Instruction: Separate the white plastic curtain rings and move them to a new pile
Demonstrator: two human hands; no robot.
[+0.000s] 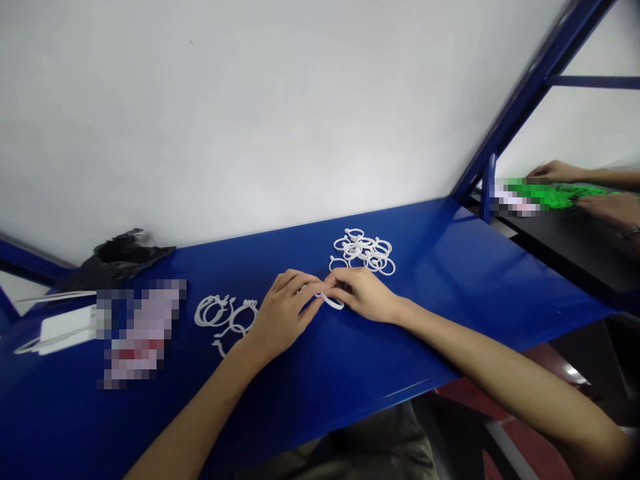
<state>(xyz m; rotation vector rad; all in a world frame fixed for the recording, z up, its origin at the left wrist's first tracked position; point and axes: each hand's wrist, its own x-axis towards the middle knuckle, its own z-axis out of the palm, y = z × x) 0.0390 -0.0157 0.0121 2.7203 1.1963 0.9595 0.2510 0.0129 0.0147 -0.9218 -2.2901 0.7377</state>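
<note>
Between my fingertips is a white plastic ring (333, 303), partly covered by the fingers. My left hand (287, 310) pinches it from the left, and my right hand (363, 293) pinches it from the right. Just beyond my right hand lies a pile of closed white rings (367, 250) with small knobs. Left of my left hand lie several white rings (215, 311), some with open, hooked ends; my wrist hides part of this group. Both hands are close above the blue table (320, 387).
A black plastic bag (125, 257) sits at the back left. Nearer are a white flat object (67, 330) with a cable and a blurred pinkish packet (150, 327). At far right, another person's hands (610, 210) handle bright green material (555, 197) on a black surface.
</note>
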